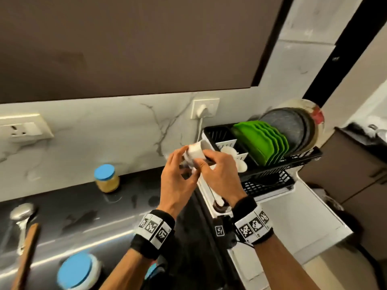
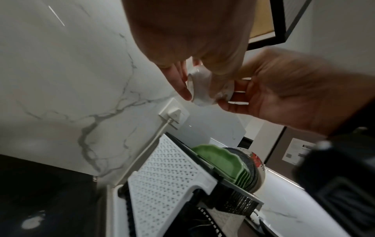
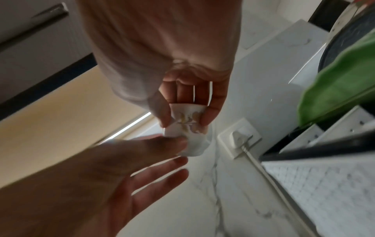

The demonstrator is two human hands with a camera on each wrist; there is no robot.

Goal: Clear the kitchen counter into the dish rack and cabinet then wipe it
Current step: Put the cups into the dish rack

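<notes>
A small white cup (image 1: pixel 194 152) with a faint floral print (image 3: pixel 185 120) is held in the air by both hands, just left of the black dish rack (image 1: pixel 293 162). My left hand (image 1: pixel 187 155) pinches it from the left; its thumb (image 3: pixel 162 141) presses the cup while the lower fingers (image 3: pixel 178 160) spread free. From the right, my right hand (image 1: pixel 206 158) grips the cup (image 2: pixel 202 89) between thumb and fingertips (image 3: pixel 209 112). Below the cup stands the rack's white perforated caddy (image 2: pixel 162 170).
Green plates (image 1: pixel 263 143) and dark plates (image 1: pixel 293 126) stand in the rack. On the dark counter sit a blue-lidded jar (image 1: pixel 106 178), a blue-lidded container (image 1: pixel 77 271), a metal ladle (image 1: pixel 21 214) and a wooden handle (image 1: pixel 27 258). A plugged wall socket (image 1: pixel 205 108) is behind; a brown cabinet (image 1: pixel 125 49) hangs above.
</notes>
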